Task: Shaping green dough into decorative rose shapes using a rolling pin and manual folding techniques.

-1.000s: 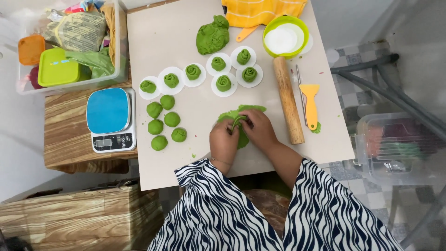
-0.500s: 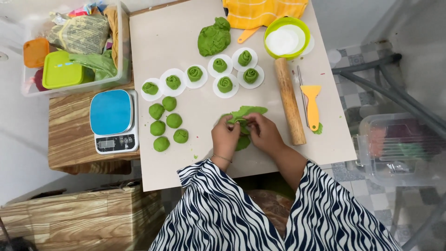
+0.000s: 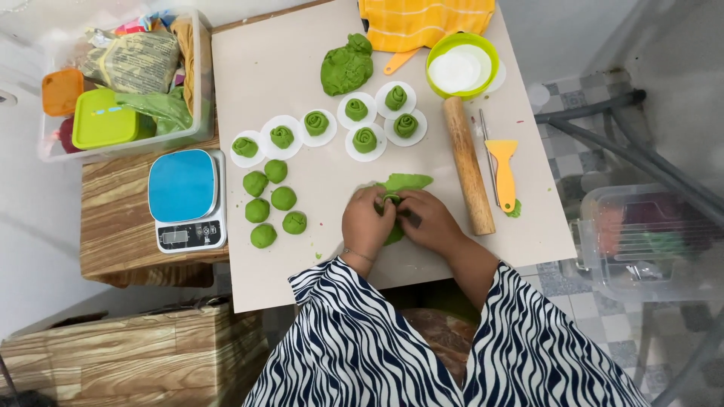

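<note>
My left hand (image 3: 367, 224) and my right hand (image 3: 428, 220) meet over a flattened strip of green dough (image 3: 403, 183) on the beige board (image 3: 279, 68). Both pinch and curl the strip's near end into a roll; my fingers hide most of it. Several rolled green dough roses (image 3: 364, 139) sit on white paper rounds farther back. To the left lie several plain green dough balls (image 3: 270, 203). A big lump of green dough (image 3: 346, 67) rests at the far side.
A wooden rolling pin (image 3: 467, 165) and a yellow scraper (image 3: 503, 171) lie right of my hands. A green bowl of white flour (image 3: 461, 66) and a yellow cloth (image 3: 426, 21) sit at the back. A blue kitchen scale (image 3: 183, 197) and a clear storage bin (image 3: 121, 71) stand left.
My hands stay on the green strip and have curled its near end a little tighter. The view has shifted slightly; nothing else on the board moved.
</note>
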